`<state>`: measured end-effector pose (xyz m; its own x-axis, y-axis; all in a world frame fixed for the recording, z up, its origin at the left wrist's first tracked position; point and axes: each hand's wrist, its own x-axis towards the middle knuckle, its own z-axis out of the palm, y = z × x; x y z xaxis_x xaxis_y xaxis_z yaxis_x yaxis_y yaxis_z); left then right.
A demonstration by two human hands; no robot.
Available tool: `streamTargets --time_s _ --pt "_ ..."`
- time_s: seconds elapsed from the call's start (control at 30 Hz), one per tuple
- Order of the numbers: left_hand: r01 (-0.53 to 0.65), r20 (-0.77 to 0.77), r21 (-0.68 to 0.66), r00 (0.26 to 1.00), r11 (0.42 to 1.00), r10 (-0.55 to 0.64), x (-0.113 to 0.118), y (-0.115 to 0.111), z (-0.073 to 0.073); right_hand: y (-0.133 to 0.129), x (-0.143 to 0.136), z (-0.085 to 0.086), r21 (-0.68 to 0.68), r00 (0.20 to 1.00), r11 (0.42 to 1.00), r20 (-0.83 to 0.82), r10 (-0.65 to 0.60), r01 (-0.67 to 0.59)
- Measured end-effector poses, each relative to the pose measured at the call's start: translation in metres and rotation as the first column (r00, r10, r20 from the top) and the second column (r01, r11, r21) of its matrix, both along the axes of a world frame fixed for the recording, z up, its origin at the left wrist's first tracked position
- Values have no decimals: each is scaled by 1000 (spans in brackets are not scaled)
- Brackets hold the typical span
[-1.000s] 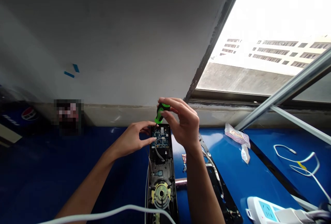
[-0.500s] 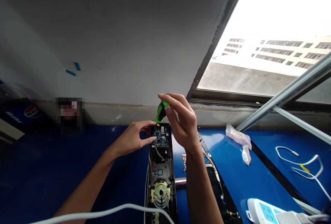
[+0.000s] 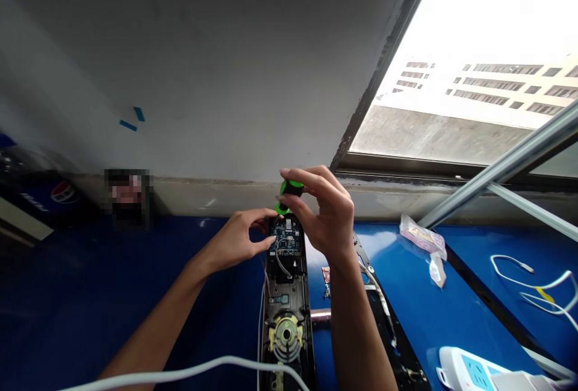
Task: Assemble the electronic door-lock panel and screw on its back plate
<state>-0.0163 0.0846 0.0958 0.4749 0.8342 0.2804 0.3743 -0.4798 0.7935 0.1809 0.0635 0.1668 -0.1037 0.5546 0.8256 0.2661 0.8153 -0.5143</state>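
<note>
My right hand grips the green and black handle of a screwdriver between thumb and fingers. The screwdriver points down at the top left corner of a blue circuit board; its tip is hidden near my left fingertips. The board sits at the far end of a long black housing. My left hand holds the housing's left edge, its thumb against the board's side and its index finger near the screwdriver's shaft. Lower in the housing are a thin grey cable and a round yellow-edged part.
A black metal plate with a white cable lies right of the housing, beside a pinkish cylinder. Farther right are a plastic packet, a coiled white cable and a power strip. A white cable crosses the front.
My right fingers have turned on the screwdriver's handle, and it now stands more upright. My left hand keeps its place on the housing. The whole view has shifted slightly.
</note>
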Motion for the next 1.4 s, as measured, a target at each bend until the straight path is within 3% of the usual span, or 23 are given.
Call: streamTargets --time_s 0.1,0.23,0.3,0.5,0.67,0.8,0.9,0.97,1.07,1.2,1.4 --pt "10 10 5 1000 1000 -10 2 0 0 -2 -3 2 23 998 999 43 -37 36" --pt "11 9 25 1000 1000 -11 3 0 1 -6 -2 3 -83 978 981 99 181 -173" --pt "-7 7 39 1000 999 7 3 0 0 -7 0 1 -92 974 975 88 210 -202" --pt "-20 -6 26 1000 999 21 8 1 -4 -4 3 -3 -93 989 985 19 145 -142" --pt "14 -86 28 996 1000 -11 7 -1 7 -19 22 5 -40 996 999 -89 0 -4" --pt "7 -221 220 974 976 43 12 -8 20 -42 56 15 -84 986 984 -41 -163 159" --pt "-26 -156 434 982 901 104 29 -18 22 -51 85 13 -264 980 949 149 -134 170" --pt "84 -171 488 985 869 0 44 -27 20 -50 102 6 -440 968 888 250 -24 136" --pt "289 -304 478 941 830 -153 64 -39 13 -39 118 -9 -617 963 783 253 96 84" --pt "381 -404 475 895 793 -188 75 -45 4 -23 124 -24 -688 973 726 184 138 27" --pt "396 -418 471 887 788 -196 75 -45 -2 -15 126 -32 -710 971 703 190 144 34"
